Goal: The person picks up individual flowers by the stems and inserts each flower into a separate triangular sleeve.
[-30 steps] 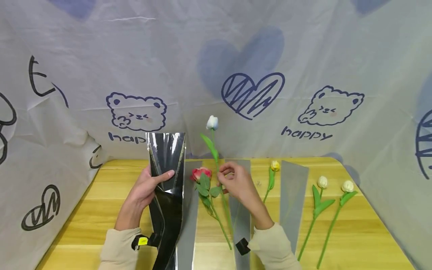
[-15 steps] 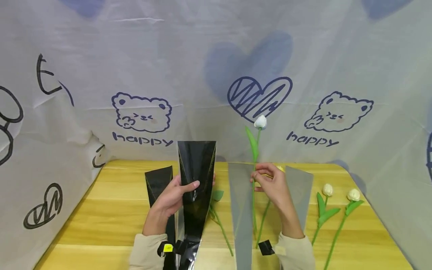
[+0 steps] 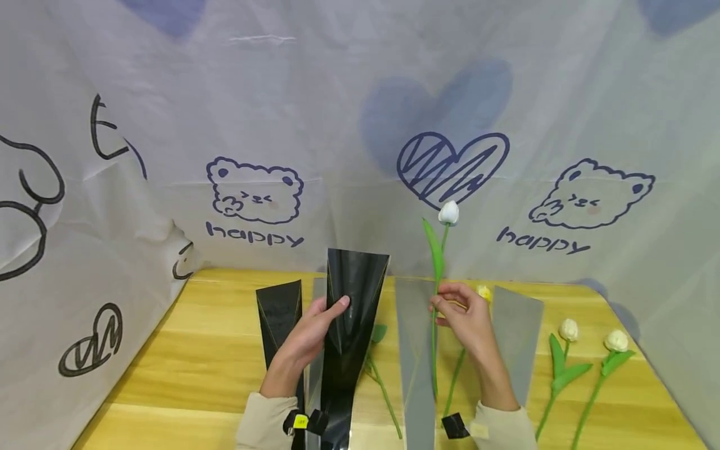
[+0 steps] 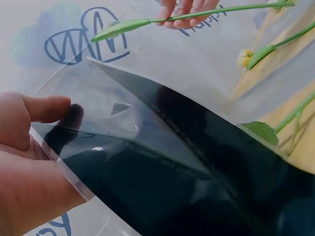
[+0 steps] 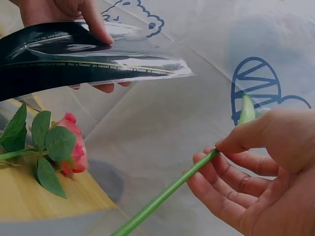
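My left hand (image 3: pixel 306 337) holds a black flower sleeve (image 3: pixel 360 281) upright, its thumb lying across the front. In the left wrist view the sleeve (image 4: pixel 206 142) has a clear, shiny front panel and spreads wide towards its top. My right hand (image 3: pixel 468 319) pinches the green stem of a white tulip (image 3: pixel 448 213) between thumb and fingers, to the right of the sleeve. The tulip stands nearly upright, its bloom higher than the sleeve's top edge. In the right wrist view the stem (image 5: pixel 170 189) slants down from the fingertips; the bloom is mostly hidden behind the hand.
On the wooden table (image 3: pixel 169 369) lie another black sleeve (image 3: pixel 281 312), grey translucent sleeves (image 3: pixel 415 369), a yellow tulip (image 3: pixel 484 292) and two more white tulips (image 3: pixel 569 330). A pink rose (image 5: pixel 74 142) lies behind the held sleeve. A printed cloth (image 3: pixel 349 206) hangs at the back.
Both hands have moved right, the left with the black sleeve and the right with the white tulip. The held sleeve now covers the rose's bloom, and another black sleeve shows at its left.
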Demonstrator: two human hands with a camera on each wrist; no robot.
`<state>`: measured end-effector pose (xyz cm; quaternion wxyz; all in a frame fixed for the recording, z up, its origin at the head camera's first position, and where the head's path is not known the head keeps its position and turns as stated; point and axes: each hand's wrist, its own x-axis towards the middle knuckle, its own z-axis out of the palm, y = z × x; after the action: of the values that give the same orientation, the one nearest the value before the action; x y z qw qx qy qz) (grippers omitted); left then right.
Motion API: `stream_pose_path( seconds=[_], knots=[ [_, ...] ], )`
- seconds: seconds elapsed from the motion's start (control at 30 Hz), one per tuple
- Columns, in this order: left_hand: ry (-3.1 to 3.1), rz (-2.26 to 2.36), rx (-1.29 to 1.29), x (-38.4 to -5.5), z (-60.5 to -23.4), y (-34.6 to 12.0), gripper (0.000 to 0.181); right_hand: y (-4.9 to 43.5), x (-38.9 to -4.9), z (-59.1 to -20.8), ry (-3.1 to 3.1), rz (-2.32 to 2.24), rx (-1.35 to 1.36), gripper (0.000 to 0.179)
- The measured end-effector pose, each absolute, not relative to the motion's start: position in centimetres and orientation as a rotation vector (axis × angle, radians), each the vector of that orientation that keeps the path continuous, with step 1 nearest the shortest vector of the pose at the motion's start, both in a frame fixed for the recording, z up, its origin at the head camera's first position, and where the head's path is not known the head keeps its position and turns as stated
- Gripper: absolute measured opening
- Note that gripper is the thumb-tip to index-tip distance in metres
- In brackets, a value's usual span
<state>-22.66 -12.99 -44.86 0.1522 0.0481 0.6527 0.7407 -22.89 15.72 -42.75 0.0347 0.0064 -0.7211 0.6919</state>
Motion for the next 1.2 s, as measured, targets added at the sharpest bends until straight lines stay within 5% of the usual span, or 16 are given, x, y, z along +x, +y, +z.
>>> stream_pose_path(
  seconds=[1.2],
  knots=[
    [2.125,2.019,0.363,-22.7,-45.7,-10.8,0.032,17.3,-22.5,-40.4,-1.347,2.339,-0.085,0.026]
  ],
)
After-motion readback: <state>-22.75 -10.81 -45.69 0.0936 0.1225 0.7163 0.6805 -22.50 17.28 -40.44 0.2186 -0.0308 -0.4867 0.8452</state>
